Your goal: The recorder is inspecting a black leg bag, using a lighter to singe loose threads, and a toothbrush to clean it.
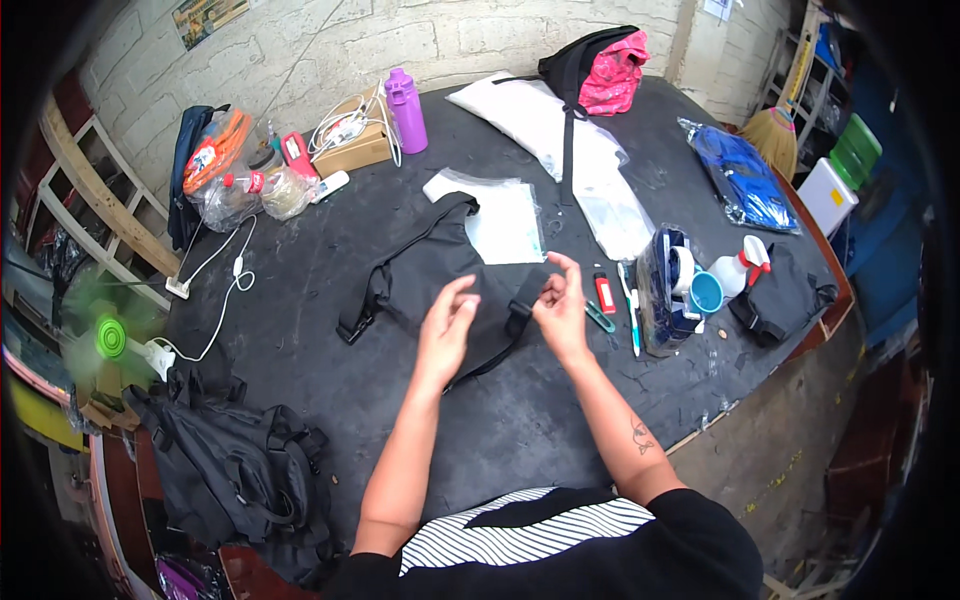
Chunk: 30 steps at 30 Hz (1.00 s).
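A black bag (428,262) with straps and buckles lies on the dark tabletop in front of me. Over its near part hovers my left hand (446,330), fingers loosely curved and apart, holding nothing. At the bag's right side, my right hand (564,315) pinches the edge of a black strap (521,306), with the index finger raised. A black side-release buckle (356,328) hangs on the bag's left strap. Just beyond the bag sit clear plastic packets (503,222). Right of my right hand are a green-handled tool (599,317), a red cutter-like item (604,292) and a toothbrush (632,310).
A plastic holder (660,300), blue cup (706,292) and spray bottle (735,270) stand at right. Black bags (235,465) pile at near left, beside a spinning green fan (110,338). A purple bottle (405,112), cardboard box (352,150) and pink bag (614,75) line the back.
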Motion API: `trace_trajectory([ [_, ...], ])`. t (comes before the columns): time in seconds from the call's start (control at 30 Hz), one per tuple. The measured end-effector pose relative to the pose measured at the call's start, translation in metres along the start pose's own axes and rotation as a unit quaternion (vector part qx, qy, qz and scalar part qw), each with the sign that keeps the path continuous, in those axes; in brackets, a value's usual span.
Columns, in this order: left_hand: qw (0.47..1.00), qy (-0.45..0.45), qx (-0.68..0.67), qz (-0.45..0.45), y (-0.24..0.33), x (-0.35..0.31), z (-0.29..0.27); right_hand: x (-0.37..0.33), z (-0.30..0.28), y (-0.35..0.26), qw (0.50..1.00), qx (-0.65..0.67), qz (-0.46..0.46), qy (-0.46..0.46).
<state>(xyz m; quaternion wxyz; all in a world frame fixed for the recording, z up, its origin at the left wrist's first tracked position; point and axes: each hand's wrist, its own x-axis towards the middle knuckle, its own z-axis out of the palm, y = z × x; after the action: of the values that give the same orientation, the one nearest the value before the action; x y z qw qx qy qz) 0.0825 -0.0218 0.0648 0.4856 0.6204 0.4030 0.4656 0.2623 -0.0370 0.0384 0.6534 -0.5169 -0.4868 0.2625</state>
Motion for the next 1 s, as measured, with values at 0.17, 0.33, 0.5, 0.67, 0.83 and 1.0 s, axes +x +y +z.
trace_trajectory([
  [0.17, 0.991, -0.030, 0.129, -0.029, -0.010, 0.030, 0.033, 0.006, -0.018, -0.019, 0.968, -0.065, 0.059, -0.236],
  [0.33, 0.995, -0.052, -0.021, -0.085, -0.005, 0.029, 0.031, 0.039, -0.092, 0.053, 0.928, -0.370, 0.024, 0.037],
  [0.5, 0.989, -0.036, -0.118, -0.085, -0.005, 0.028, 0.026, 0.048, -0.100, 0.072, 0.775, -0.620, 0.102, 0.074],
  [0.67, 0.944, 0.009, -0.329, -0.023, 0.013, 0.034, 0.031, 0.043, -0.091, 0.099, 0.923, -0.382, 0.052, 0.015],
  [0.83, 0.908, 0.046, -0.416, 0.026, -0.006, 0.046, 0.035, 0.011, -0.011, -0.001, 0.990, 0.023, 0.115, -0.084],
  [1.0, 0.881, 0.055, -0.471, 0.007, 0.007, 0.044, 0.045, -0.007, 0.037, -0.042, 0.996, -0.062, -0.039, -0.056],
])
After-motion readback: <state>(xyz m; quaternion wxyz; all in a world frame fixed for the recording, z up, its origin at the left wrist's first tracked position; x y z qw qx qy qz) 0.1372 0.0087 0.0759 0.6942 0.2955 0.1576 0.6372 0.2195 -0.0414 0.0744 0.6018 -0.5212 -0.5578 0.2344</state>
